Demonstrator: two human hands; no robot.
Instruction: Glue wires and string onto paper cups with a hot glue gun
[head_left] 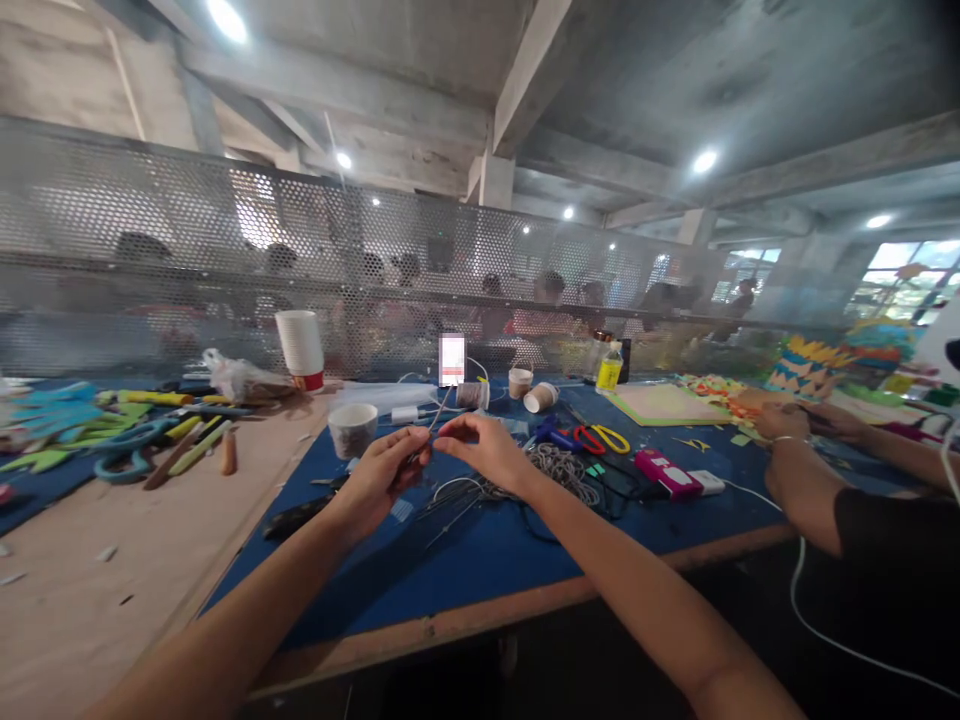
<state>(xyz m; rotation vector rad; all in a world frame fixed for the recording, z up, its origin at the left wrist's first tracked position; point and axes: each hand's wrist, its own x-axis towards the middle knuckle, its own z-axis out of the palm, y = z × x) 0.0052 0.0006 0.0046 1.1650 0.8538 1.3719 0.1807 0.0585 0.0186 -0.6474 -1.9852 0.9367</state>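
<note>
A thin strand [442,408] is held in the fingers of the left hand [384,476], above the blue-topped desk [375,590], its upper end pointed up and away from the body, seemingly so that it is left free. The right hand [487,452] is brought in close with a narrow grip, thumb and fingertips nearly met beside the strand; whether anything is pinched there cannot be told. The two hands are raised just above the desk, probably so that the loose bundle of grey cord [566,478] under the right wrist is not snagged. A bright panel [451,360] is stood upright straight ahead, perhaps so that it can be seen past the fingers. A white cup [353,432] is placed near the left hand, and scissors [611,438] are laid beyond the cord, apparently within easy reach of the right.
</note>
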